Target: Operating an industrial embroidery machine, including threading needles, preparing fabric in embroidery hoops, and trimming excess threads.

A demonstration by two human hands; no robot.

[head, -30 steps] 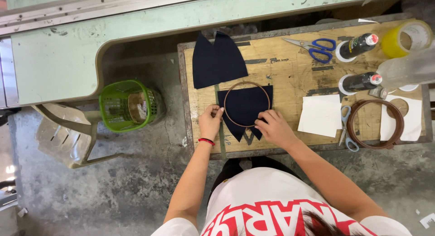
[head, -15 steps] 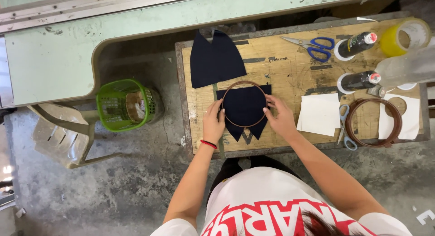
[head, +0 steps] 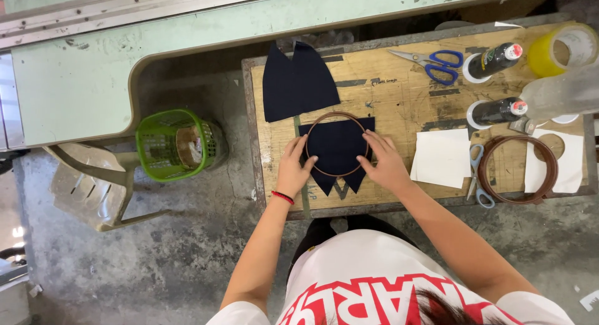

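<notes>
both hands (head: 340,166) on hoop (head: 337,144), navy cloth (head: 337,149)

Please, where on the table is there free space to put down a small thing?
Bare wood lies between the scissors and the white sheet, right of the dark cloth. The right end is crowded: bottles, tape roll, spare hoop. Both hands and the hoop fill the front.

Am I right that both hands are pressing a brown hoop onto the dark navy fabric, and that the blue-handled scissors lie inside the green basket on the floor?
Not quite. Both the left hand and right hand do press the brown hoop on the dark navy fabric, but the blue-handled scissors lie on the wooden table, not in the green basket. The head view shows this.
</notes>
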